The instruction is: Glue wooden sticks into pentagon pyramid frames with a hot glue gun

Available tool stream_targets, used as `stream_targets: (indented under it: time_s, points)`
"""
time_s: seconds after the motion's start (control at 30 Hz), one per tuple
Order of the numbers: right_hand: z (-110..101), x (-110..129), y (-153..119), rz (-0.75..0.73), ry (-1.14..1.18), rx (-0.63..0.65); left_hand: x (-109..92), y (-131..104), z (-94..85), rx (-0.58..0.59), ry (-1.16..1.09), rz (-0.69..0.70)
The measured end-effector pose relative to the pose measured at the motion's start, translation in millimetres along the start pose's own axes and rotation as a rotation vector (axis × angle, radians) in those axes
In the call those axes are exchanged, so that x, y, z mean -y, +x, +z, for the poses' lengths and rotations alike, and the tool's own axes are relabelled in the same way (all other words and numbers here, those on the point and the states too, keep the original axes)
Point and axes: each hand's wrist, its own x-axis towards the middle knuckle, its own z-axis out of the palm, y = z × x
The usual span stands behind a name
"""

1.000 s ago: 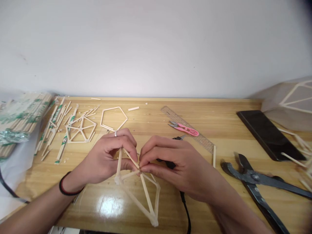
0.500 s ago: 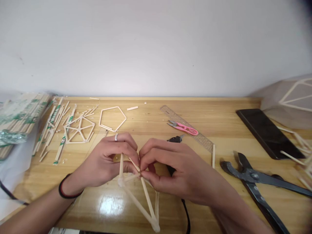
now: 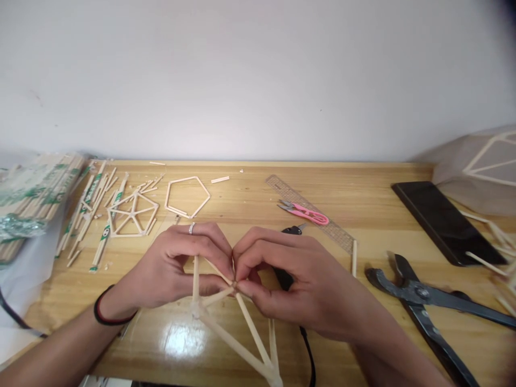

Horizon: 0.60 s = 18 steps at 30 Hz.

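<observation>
Between my hands is a frame of pale wooden sticks (image 3: pixel 234 344), joined at whitish, glue-like corners and tilted above the table. My left hand (image 3: pixel 189 263), with a ring and a dark wristband, pinches a stick of the frame close to a joint. Opposite it, my right hand (image 3: pixel 278 274) has thumb and fingertips closed on the same joint. The fingertips of both hands nearly touch there and partly cover it. Behind my right hand, a black tool with a cord (image 3: pixel 285 277) is mostly hidden.
A flat stick pentagon (image 3: pixel 196 215) and a spoked stick frame (image 3: pixel 145 232) lie behind my left hand. Packaged chopsticks (image 3: pixel 52 188) sit far left. Pink thread snips (image 3: pixel 310 213) rest on a clear ruler (image 3: pixel 341 235). Large cutters (image 3: pixel 423 293) and a black phone (image 3: pixel 443 223) lie right.
The stick frame has turned slightly, its lower corner shifting right and its left corner moving left and down. Both hands keep pinching at the joint.
</observation>
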Motion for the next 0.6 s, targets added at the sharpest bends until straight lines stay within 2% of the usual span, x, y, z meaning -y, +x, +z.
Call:
stream_targets:
  time_s: [0.6]
  points:
    - [6.3,-0.1,-0.6,0.016,0.012,0.021,-3.5,-3.4,-0.5,0.024,0.003,0.022]
